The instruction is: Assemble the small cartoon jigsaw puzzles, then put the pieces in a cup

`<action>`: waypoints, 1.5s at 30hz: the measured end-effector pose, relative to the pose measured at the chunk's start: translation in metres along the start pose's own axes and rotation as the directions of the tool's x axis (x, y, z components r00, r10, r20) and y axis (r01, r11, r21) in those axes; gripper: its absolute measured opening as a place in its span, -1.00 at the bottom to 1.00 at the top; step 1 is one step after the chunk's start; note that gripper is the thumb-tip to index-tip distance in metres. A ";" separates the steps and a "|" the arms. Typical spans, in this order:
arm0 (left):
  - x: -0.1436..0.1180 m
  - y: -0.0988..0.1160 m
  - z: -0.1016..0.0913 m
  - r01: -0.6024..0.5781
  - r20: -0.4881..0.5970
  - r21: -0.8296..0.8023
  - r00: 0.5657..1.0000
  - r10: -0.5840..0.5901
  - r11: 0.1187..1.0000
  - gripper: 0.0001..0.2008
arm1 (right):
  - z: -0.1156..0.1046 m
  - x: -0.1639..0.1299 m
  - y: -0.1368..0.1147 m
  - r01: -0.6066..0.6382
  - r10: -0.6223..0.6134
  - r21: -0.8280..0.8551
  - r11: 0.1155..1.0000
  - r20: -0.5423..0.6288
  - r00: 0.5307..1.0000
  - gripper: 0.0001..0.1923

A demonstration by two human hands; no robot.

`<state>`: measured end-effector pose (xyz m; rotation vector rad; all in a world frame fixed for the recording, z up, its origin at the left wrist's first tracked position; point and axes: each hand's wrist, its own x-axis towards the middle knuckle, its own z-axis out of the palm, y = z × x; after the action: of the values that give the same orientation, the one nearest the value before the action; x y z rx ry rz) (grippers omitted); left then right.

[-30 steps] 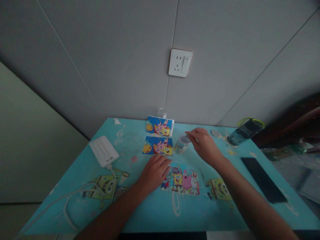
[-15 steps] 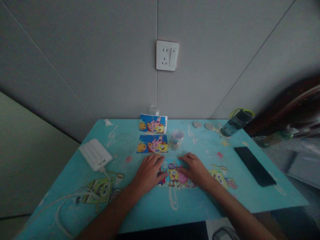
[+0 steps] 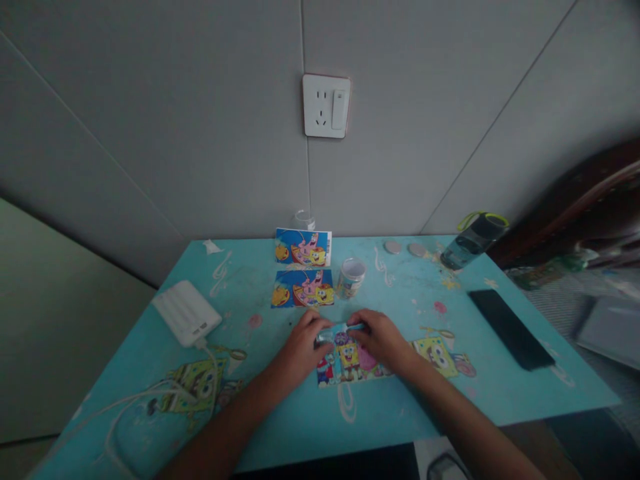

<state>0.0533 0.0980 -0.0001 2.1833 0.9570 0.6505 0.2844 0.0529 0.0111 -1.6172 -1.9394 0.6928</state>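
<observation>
Both hands [image 3: 345, 341] on puzzle [image 3: 350, 360] (long axis crosswise)

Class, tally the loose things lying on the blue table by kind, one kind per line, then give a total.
Cartoon picture cards: 3
Small jar: 1
Grey round discs: 2
White power bank: 1
Black phone: 1
Water bottle: 1
Total: 9
</observation>
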 end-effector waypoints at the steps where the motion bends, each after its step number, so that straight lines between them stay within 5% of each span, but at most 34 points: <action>1: 0.001 0.000 0.000 0.004 -0.004 -0.018 1.000 -0.004 1.000 -0.80 | 0.002 -0.001 0.001 0.015 -0.015 0.004 1.000 -0.010 1.000 -0.83; 8: 0.003 0.005 0.000 -0.006 -0.002 -0.096 1.000 0.006 0.995 -0.92 | 0.012 -0.012 0.002 0.135 -0.131 0.021 0.991 -0.137 0.982 -0.79; 14: 0.003 0.003 0.000 0.028 -0.037 -0.123 0.999 -0.032 0.992 -0.97 | 0.010 -0.012 -0.004 0.085 -0.060 0.095 0.992 -0.238 0.970 -0.84; 26: 0.005 0.002 -0.007 0.048 -0.155 -0.135 0.985 -0.069 0.990 -0.81 | 0.006 -0.018 0.008 0.157 -0.173 -0.136 0.978 -0.112 0.979 -0.78; 36: 0.009 0.013 0.003 0.049 -0.123 -0.183 0.990 -0.073 0.982 -0.81 | -0.007 -0.013 0.001 -0.005 0.020 0.048 0.999 -0.327 0.945 -0.87; 45: 0.027 0.028 0.030 -0.021 -0.041 -0.203 0.999 0.013 0.979 -0.72 | -0.002 -0.011 0.004 0.013 0.043 0.140 0.990 -0.388 0.921 -0.84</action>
<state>0.1017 0.0936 0.0052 2.0067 0.8529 0.7672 0.2902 0.0423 0.0092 -1.5471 -1.5565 0.4567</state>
